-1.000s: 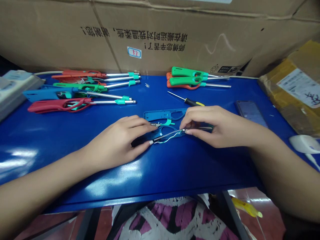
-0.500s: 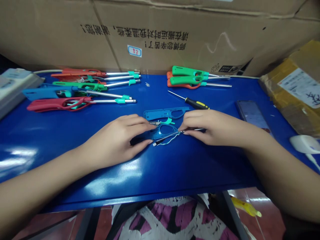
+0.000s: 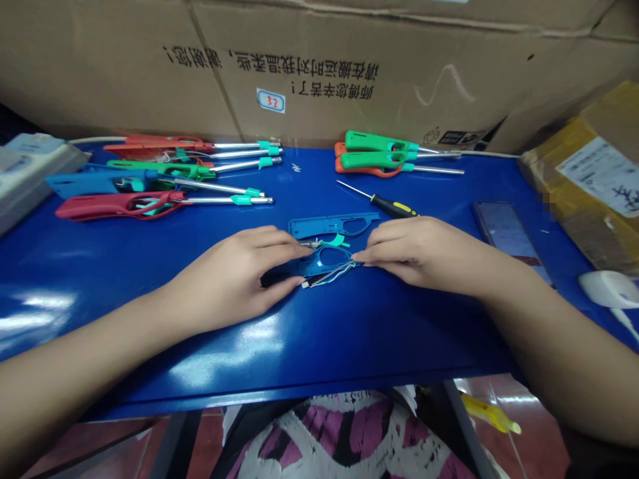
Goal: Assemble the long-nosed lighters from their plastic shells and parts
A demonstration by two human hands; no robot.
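With a screwdriver [image 3: 394,207], a blue plastic half [image 3: 319,227] and a cardboard carton [image 3: 319,33] beyond, we hold both palms down over the glossy counter [image 3: 389,332], our left grip [image 3: 234,279] clasped about the loop-ended blue shell [image 3: 312,268] near its centre, our right grip [image 3: 424,256] pinching slender wires [image 3: 333,275] beside it.

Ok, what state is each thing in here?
Far blue shell half: separated, lying inner side up
Near blue shell half: open, partly covered
Wires: loose, bowed outside the shell
Screwdriver: lying down, blade pointing left
Red lighter: lying flat, rod pointing right
Green lighters: piled with orange lighters, rods pointing right
Phone: flat, screen up; lit or not, unclear
Cardboard box: printing upside down
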